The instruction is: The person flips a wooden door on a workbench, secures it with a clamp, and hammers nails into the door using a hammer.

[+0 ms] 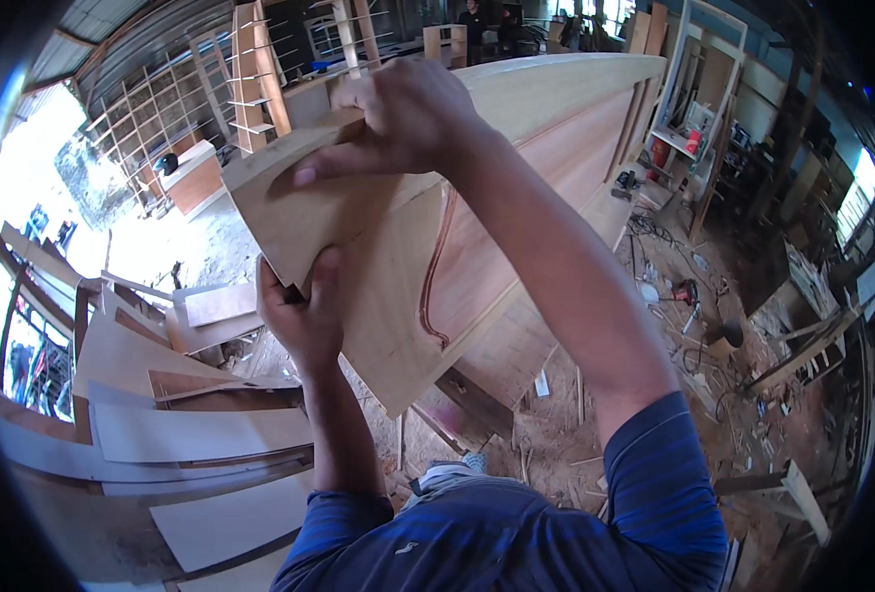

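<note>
Both of my hands grip a pale wooden board (pixel 309 212) with a thick top edge and a notch at its lower end. My right hand (pixel 413 113) is closed over its top edge, the thumb lying along the face. From below, my left hand (pixel 307 311) is wrapped round the lower corner, thumb on the face and fingers mostly hidden behind. The board lies against the near end of a large wooden panel (pixel 536 192), which has a reddish inner field and a curved, dark moulding (pixel 429 286). Whether the two are joined, I cannot tell.
Cut boards (pixel 200 434) lie stacked on the left. A wooden frame (pixel 699 79) stands at the back right. Cables (pixel 654 232), a red power tool (pixel 687 293) and wood scraps litter the dirt floor. People (pixel 474 25) are in the far background.
</note>
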Demonstrator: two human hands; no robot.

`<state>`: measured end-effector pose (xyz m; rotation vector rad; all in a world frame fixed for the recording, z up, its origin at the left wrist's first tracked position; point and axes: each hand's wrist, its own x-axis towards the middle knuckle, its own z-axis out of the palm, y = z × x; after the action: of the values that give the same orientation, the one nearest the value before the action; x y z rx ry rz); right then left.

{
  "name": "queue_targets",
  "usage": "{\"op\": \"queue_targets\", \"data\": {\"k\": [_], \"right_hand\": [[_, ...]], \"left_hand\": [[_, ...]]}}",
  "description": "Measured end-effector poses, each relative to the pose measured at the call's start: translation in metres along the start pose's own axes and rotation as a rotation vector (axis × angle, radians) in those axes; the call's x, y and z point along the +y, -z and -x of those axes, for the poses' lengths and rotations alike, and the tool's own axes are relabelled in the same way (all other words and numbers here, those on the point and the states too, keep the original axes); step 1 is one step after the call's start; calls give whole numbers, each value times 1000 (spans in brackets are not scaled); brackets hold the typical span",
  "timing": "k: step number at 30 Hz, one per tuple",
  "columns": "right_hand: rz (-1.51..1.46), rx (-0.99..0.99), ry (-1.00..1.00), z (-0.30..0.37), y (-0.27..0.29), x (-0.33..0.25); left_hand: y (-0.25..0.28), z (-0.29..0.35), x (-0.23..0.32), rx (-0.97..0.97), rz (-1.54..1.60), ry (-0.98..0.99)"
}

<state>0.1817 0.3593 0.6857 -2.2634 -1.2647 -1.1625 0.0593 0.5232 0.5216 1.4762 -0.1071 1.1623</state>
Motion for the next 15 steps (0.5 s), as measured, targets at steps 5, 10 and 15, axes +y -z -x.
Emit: {"op": "queue_targets", "data": {"k": [5,10,15], "right_hand": [[44,295,80,-1,-27,5],[50,271,87,-2,-25,4],[48,325,81,-1,-26,0]], "left_hand": [[-3,1,2,42,25,7],[-3,-3,-2,31,30,-17],[-1,0,-1,12,50,2]]}}
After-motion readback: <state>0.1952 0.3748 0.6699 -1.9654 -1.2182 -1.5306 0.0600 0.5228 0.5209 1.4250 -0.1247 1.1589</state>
